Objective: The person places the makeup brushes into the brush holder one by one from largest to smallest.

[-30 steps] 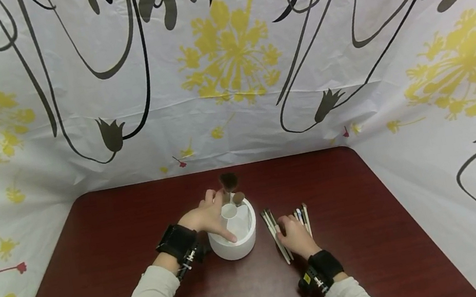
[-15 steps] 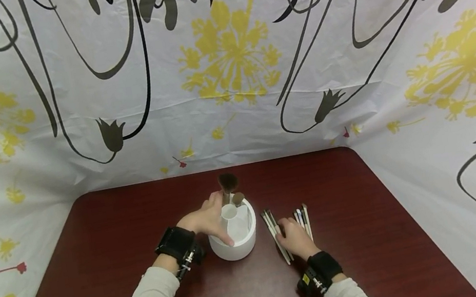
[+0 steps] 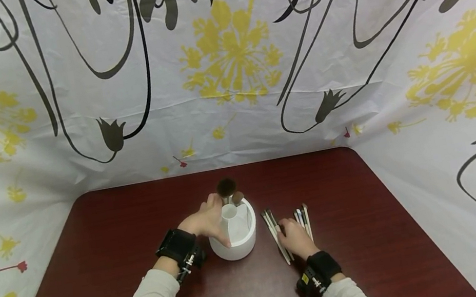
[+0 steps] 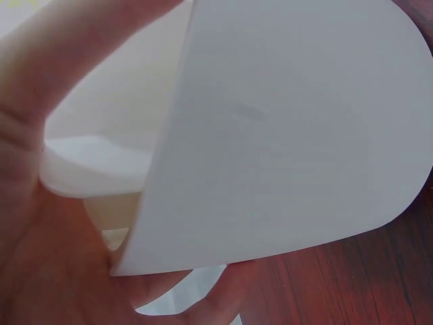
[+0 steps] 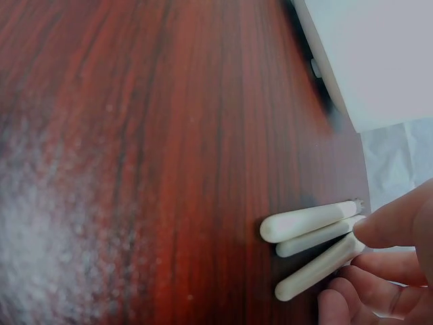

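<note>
My left hand (image 3: 207,223) grips the left side of a round white brush holder (image 3: 245,247), thumb toward the near side and fingers toward the back. In the left wrist view the holder's smooth wall (image 4: 291,135) fills much of the picture. Out of the holder's back stick a large dark makeup brush (image 3: 226,187) and a smaller brown one (image 3: 238,198). To the right, my right hand (image 3: 298,238) pinches a makeup brush (image 5: 318,269) lying on the table. Two more pale handles lie right beside it; the right wrist view leaves their bristles hidden.
Several brushes (image 3: 307,218) lie on the right hand's far side. The dark red wooden table (image 3: 372,231) has rounded back corners. A patterned white cloth (image 3: 235,133) hangs behind and around it.
The left hand's thumb has slid back a little along the holder's near side. The large brush's head has shifted slightly left and lower. My right hand has stayed nearly still.
</note>
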Available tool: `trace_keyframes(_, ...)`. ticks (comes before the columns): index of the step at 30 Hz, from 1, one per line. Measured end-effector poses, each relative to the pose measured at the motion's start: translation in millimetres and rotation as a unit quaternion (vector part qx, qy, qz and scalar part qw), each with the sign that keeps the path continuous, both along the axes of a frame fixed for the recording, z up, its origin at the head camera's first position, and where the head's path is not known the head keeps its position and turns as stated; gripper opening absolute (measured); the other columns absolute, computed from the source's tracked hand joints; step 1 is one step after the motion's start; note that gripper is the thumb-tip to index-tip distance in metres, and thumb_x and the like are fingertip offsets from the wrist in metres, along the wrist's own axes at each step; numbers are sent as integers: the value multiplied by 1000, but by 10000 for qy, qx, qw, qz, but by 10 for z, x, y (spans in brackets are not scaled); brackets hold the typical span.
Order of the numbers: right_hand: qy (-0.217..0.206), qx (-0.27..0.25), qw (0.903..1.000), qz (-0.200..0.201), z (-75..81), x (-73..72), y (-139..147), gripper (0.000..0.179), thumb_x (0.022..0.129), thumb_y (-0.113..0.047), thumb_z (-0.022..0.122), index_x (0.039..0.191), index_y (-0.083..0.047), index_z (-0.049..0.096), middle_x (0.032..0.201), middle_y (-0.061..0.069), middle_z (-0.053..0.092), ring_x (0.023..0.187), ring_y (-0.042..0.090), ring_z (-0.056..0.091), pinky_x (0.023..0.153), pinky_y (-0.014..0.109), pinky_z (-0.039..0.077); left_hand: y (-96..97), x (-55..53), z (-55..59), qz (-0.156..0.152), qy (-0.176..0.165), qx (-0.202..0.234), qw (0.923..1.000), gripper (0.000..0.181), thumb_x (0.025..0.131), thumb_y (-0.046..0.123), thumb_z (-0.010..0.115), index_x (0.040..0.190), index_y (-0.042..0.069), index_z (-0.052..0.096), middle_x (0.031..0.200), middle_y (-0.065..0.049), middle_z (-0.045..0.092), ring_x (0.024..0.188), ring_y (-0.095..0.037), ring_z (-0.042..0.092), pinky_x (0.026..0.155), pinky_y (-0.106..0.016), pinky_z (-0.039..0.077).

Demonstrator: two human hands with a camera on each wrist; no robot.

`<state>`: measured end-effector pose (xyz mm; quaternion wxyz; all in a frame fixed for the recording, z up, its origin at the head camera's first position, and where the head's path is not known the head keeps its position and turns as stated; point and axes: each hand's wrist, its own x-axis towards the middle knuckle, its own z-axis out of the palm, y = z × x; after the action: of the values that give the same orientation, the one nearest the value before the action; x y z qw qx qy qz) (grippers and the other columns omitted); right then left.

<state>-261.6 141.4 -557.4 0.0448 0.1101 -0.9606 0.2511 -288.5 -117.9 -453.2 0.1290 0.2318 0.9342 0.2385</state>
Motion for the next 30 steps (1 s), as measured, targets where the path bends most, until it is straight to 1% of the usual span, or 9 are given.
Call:
trace_keyframes(4, -60, -49, 10000, 20, 1, 5, 8, 26, 80, -8, 59, 101, 7, 61, 88, 17, 60, 68, 19, 53, 59, 33, 45, -2, 0, 3, 12, 10, -53, 10000, 125, 40, 35, 90, 135, -2, 18, 129, -20, 25, 109, -43, 38, 87, -49, 39)
trace_keyframes(8, -42, -65, 9999, 85, -2, 4, 17, 25, 80, -7, 58, 100, 7, 61, 90, 19, 61, 72, 20, 55, 62, 34, 46, 5, 2, 13, 53, -35, -98, 9999, 121, 40, 34, 90, 134, -2, 21, 129, -19, 26, 109, -42, 38, 87, -49, 40)
trace_keyframes(11, -63, -59, 9999, 82, -9, -2, 19, 25, 80, -6, 58, 100, 7, 61, 89, 18, 60, 65, 18, 51, 58, 31, 44, 6, 6, 9, 87, -75, -146, 9998, 121, 41, 34, 90, 134, -2, 21, 129, -19, 26, 109, -41, 38, 87, -48, 40)
trace_keyframes(14, -127, -48, 9999, 60, -17, -9, 15, 25, 80, -5, 58, 101, 7, 61, 86, 16, 59, 56, 13, 43, 52, 27, 39, 2, 7, 2, 106, -87, -178, 9997, 121, 41, 34, 90, 134, -2, 21, 130, -18, 25, 110, -41, 38, 88, -47, 39)
trace_keyframes(17, -167, -44, 9998, 36, -16, -10, 9, 25, 80, -5, 58, 102, 7, 60, 84, 15, 58, 53, 11, 39, 50, 25, 36, -2, 5, -1, 126, -74, -176, 9997, 122, 41, 35, 90, 135, -2, 21, 131, -18, 25, 110, -41, 37, 88, -47, 39)
trace_keyframes(25, -222, 35, 9997, 2, 13, -5, -1, 25, 80, -4, 57, 102, 8, 59, 83, 13, 57, 55, 12, 41, 50, 25, 37, 6, 8, 10, 161, -116, -139, 9997, 122, 41, 35, 90, 134, -3, 21, 131, -18, 25, 111, -41, 37, 89, -47, 39)
trace_keyframes(30, -75, -65, 9999, 38, -1, -3, 10, 24, 79, -3, 58, 100, 9, 59, 81, 12, 56, 55, 11, 41, 50, 25, 37, 8, 0, 6, 143, -105, -155, 9997, 122, 41, 35, 90, 134, -2, 21, 131, -18, 25, 111, -41, 37, 89, -47, 39)
